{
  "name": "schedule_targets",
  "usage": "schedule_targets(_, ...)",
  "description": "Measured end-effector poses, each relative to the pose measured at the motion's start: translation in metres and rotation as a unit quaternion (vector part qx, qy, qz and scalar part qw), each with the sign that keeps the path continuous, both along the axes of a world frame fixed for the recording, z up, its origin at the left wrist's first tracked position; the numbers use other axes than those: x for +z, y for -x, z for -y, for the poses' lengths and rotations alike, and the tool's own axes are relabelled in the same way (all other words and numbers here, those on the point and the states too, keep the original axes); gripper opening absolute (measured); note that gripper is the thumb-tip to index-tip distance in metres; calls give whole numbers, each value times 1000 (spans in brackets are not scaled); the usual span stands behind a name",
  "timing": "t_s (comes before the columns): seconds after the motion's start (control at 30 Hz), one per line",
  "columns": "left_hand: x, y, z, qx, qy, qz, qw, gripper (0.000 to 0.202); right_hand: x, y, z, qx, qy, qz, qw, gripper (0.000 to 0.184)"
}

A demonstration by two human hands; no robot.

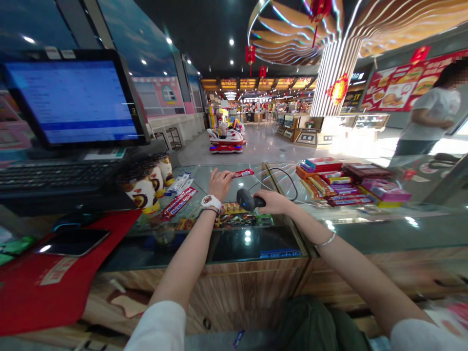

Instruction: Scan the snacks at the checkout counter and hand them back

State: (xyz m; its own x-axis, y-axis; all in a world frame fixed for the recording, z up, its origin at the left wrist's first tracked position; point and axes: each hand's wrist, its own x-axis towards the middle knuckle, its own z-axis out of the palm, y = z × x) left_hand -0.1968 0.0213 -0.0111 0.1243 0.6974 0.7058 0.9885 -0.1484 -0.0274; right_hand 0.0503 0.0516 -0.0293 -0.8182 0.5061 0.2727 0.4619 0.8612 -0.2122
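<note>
My left hand point(219, 183), with a white watch on its wrist, grips one end of a red-wrapped candy bar point(243, 173) above the glass counter. Closed around the handle of a black barcode scanner point(246, 200) is my right hand point(273, 202); the scanner's head points left, towards my left wrist. To the left of my left hand lie red candy bars point(179, 204) and white-wrapped bars point(180, 183). Several small packets point(241, 219) show under the glass below my hands. A pile of boxed and wrapped sweets point(340, 183) sits on the counter to the right.
A monitor point(78, 100) and keyboard point(54, 180) stand at the left, beside several patterned cups point(155, 180). A phone point(75, 242) rests on a red mat point(54, 292). The scanner's cable point(292, 180) loops across the glass. Beyond the counter, at the far right, is a person point(427, 112).
</note>
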Motion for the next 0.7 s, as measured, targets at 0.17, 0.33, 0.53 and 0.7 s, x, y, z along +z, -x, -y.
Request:
schedule_targets(0.17,1,1,-1,8,-16,7,1000,27,17,-10,2,-77,-41,-77,993,33)
schedule_targets(0.33,-2,4,-2,20,-18,16,1000,27,30,-20,0,-158,-38,-149,975,32)
schedule_targets(0.53,-7,10,-3,33,-10,19,999,29,33,-23,2,-220,-8,-154,963,38)
schedule_targets(0.7,-8,10,-2,40,-2,19,999,28,29,-21,0,-214,-4,-140,967,41)
